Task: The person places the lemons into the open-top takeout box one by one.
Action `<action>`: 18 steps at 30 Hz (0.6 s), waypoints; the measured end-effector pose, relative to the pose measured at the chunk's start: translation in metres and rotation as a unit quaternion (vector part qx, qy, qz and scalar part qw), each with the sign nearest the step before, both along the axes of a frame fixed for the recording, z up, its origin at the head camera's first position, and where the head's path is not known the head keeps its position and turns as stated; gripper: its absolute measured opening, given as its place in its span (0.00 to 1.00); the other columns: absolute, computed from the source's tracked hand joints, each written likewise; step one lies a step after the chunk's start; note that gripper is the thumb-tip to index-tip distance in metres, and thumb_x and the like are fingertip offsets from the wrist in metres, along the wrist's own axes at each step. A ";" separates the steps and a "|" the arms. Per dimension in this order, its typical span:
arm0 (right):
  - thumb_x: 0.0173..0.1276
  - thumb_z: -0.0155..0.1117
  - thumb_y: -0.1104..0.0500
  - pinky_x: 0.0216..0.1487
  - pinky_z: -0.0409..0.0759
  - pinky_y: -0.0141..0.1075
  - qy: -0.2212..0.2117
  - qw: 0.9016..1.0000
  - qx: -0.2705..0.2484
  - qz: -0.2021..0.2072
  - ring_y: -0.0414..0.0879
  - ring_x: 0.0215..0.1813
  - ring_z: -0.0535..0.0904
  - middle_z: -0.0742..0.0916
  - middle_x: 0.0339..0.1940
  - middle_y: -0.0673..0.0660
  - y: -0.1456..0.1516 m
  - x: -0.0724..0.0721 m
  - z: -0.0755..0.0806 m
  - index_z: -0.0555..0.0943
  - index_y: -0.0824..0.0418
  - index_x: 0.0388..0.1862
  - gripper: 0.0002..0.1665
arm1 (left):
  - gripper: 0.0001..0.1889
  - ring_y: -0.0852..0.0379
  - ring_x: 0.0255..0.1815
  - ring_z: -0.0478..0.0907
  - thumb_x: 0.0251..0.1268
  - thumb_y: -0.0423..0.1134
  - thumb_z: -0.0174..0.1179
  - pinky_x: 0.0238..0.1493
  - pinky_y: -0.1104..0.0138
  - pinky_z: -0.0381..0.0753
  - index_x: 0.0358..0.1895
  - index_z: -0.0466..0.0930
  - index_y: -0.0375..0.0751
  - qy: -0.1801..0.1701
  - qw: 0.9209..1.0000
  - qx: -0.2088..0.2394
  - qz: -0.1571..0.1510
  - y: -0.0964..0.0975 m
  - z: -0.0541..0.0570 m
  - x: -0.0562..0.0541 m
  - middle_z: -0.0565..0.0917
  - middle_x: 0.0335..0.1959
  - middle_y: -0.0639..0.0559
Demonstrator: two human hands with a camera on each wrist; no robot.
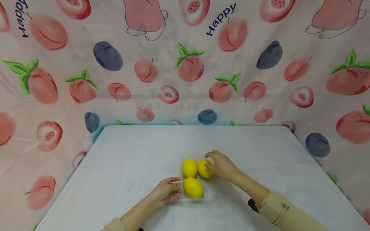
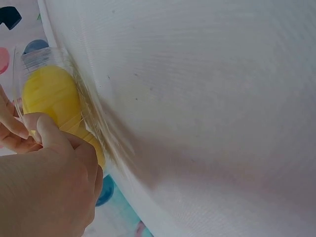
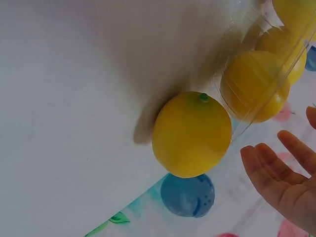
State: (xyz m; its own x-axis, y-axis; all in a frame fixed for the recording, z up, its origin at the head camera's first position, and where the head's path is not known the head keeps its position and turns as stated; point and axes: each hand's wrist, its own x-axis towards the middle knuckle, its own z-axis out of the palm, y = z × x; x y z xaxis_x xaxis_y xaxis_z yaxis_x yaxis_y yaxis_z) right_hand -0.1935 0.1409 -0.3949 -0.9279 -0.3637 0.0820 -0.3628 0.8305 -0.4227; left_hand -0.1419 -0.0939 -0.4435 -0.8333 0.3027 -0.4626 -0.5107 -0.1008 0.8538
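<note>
A clear plastic box point(image 1: 193, 199), its far rim hard to make out, holds two lemons point(image 1: 193, 188) along its left side. Toward the box's far right, a third lemon point(image 1: 203, 170) is partly covered by the loosely spread right hand point(image 1: 223, 165); beside its left wall is the left hand point(image 1: 167, 192), whether gripping I cannot tell.

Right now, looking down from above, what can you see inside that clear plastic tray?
From above, three yellow fruits show within the outline of the clear tray. The right hand covers part of one, and whatever lies directly beneath the fruits is hidden.
</note>
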 end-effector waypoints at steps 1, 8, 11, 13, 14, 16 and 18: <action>0.63 0.65 0.59 0.48 0.82 0.47 0.003 1.000 -0.004 0.000 0.54 0.43 0.80 0.82 0.46 0.64 0.000 0.001 0.000 0.79 0.66 0.49 0.18 | 0.21 0.62 0.31 0.75 0.66 0.28 0.52 0.36 0.72 0.82 0.62 0.63 0.29 0.000 1.000 0.000 0.001 0.000 0.000 0.000 0.76 0.34 0.53; 0.64 0.63 0.59 0.49 0.81 0.47 0.009 0.999 -0.035 -0.004 0.57 0.44 0.80 0.82 0.47 0.63 0.007 -0.003 0.000 0.79 0.66 0.49 0.17 | 0.21 0.62 0.31 0.75 0.67 0.28 0.52 0.37 0.72 0.82 0.62 0.63 0.29 -0.002 1.000 0.007 -0.004 -0.003 -0.004 0.001 0.76 0.33 0.55; 0.65 0.62 0.60 0.47 0.82 0.47 -0.002 0.998 -0.064 -0.011 0.57 0.44 0.80 0.83 0.46 0.64 0.011 -0.006 -0.001 0.79 0.66 0.48 0.15 | 0.21 0.62 0.30 0.75 0.67 0.28 0.52 0.35 0.72 0.82 0.61 0.64 0.29 -0.007 1.000 0.012 -0.004 -0.003 -0.006 0.001 0.76 0.32 0.55; 0.65 0.62 0.61 0.46 0.82 0.46 -0.005 0.996 -0.084 -0.014 0.56 0.43 0.80 0.83 0.45 0.64 0.015 -0.008 0.000 0.80 0.65 0.47 0.13 | 0.20 0.62 0.30 0.74 0.67 0.28 0.52 0.35 0.72 0.82 0.61 0.64 0.30 -0.009 1.000 0.013 -0.004 -0.003 -0.006 0.001 0.76 0.32 0.55; 0.65 0.62 0.61 0.45 0.82 0.46 -0.005 0.996 -0.091 -0.015 0.55 0.43 0.80 0.83 0.44 0.64 0.016 -0.009 0.000 0.80 0.66 0.47 0.13 | 0.20 0.62 0.30 0.74 0.67 0.28 0.52 0.35 0.72 0.82 0.61 0.65 0.30 -0.010 1.000 0.014 -0.003 -0.003 -0.006 0.001 0.76 0.32 0.55; 0.65 0.61 0.61 0.45 0.82 0.46 -0.003 0.995 -0.101 -0.015 0.55 0.42 0.80 0.83 0.44 0.64 0.019 -0.013 0.001 0.80 0.66 0.47 0.13 | 0.20 0.62 0.30 0.74 0.66 0.27 0.52 0.35 0.73 0.82 0.60 0.66 0.31 -0.009 1.000 0.012 0.002 -0.003 -0.006 0.000 0.76 0.32 0.55; 0.65 0.61 0.61 0.45 0.82 0.47 -0.001 0.995 -0.103 -0.012 0.55 0.42 0.80 0.83 0.44 0.66 0.022 -0.016 0.003 0.80 0.66 0.47 0.13 | 0.19 0.62 0.30 0.75 0.66 0.27 0.52 0.35 0.72 0.82 0.60 0.66 0.31 -0.006 1.000 0.009 0.005 -0.004 -0.006 -0.002 0.76 0.32 0.54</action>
State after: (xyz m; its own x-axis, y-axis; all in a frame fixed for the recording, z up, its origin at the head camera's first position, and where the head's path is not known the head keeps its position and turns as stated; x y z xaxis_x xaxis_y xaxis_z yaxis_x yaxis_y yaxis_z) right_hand -0.2092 0.1626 -0.3920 -0.9363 -0.3173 0.1505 -0.3430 0.7343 -0.5858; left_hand -0.1435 -0.0977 -0.4495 -0.8306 0.3029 -0.4673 -0.5202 -0.1223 0.8452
